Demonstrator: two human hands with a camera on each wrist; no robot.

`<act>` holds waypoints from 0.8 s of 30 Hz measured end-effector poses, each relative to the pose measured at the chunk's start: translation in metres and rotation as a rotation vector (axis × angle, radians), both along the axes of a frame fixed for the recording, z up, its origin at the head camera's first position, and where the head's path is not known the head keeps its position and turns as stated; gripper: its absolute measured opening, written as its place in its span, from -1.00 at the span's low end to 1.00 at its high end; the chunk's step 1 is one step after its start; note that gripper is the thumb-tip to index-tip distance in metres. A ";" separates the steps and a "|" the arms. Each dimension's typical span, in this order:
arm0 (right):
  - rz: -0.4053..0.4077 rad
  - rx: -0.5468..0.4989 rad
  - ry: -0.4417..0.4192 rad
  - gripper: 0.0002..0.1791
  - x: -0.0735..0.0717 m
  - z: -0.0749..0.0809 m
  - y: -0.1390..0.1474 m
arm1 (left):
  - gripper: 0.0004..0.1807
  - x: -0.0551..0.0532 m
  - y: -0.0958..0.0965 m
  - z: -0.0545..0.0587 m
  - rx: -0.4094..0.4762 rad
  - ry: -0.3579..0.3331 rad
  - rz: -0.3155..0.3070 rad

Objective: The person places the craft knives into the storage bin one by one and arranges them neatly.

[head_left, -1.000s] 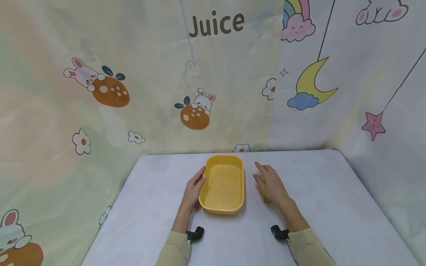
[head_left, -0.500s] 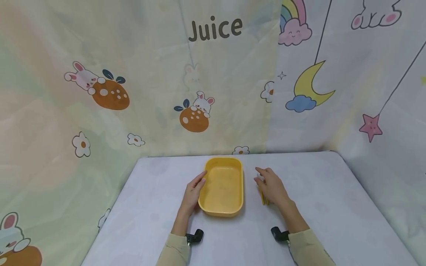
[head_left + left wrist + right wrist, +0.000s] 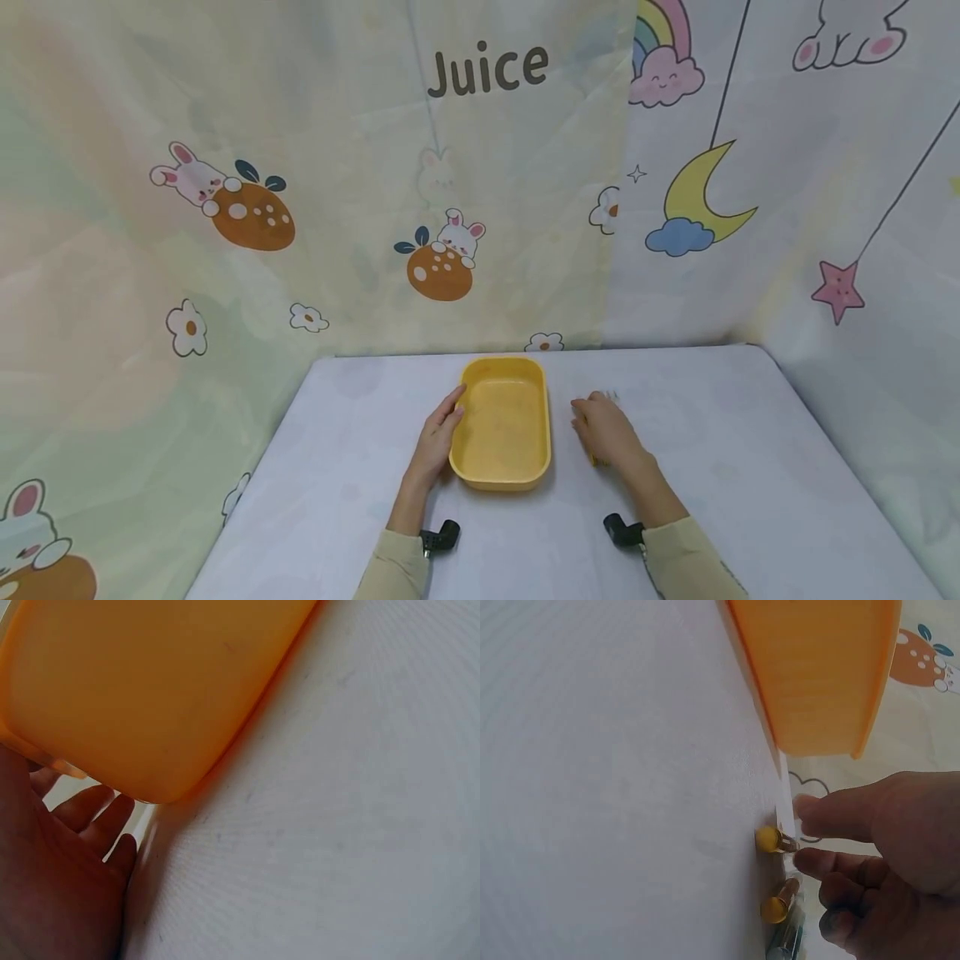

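A yellow rectangular plastic tray (image 3: 499, 425) with rounded corners rests on the white table. My left hand (image 3: 433, 437) holds its left side, with the thumb at the rim and the fingers along the outer wall; the left wrist view shows those fingers beside the tray wall (image 3: 165, 697). To the tray's right, my right hand (image 3: 611, 429) reaches down over several slim rods. Thumb and forefinger stand apart around the nearest yellow-ended rod (image 3: 767, 838). Another yellow-ended rod (image 3: 774, 909) and a clear greenish one (image 3: 784, 941) lie alongside. The hand hides most of them in the head view.
The white table (image 3: 712, 467) runs back to a printed cloth wall (image 3: 345, 167) with rabbits, oranges and flowers. A black wrist camera (image 3: 441, 537) is strapped to the left wrist, another camera (image 3: 622, 531) to the right.
My right hand has come down a little and its fingers have bent further over the rods, so teal tips now show beyond the knuckles. The left hand and tray stay put.
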State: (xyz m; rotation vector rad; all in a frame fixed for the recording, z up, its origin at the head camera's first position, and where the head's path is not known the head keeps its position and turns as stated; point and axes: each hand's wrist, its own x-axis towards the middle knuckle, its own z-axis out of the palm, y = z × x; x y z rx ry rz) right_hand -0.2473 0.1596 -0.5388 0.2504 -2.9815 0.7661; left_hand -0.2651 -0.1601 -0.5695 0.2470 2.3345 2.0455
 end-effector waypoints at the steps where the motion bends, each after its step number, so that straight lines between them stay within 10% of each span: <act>1: 0.002 0.008 -0.005 -0.61 0.000 0.000 -0.001 | -0.49 0.000 0.000 0.000 -0.001 -0.002 0.002; 24: 0.033 0.054 -0.140 -0.67 -0.016 0.010 -0.016 | -0.51 0.003 0.001 0.002 -0.016 0.005 0.015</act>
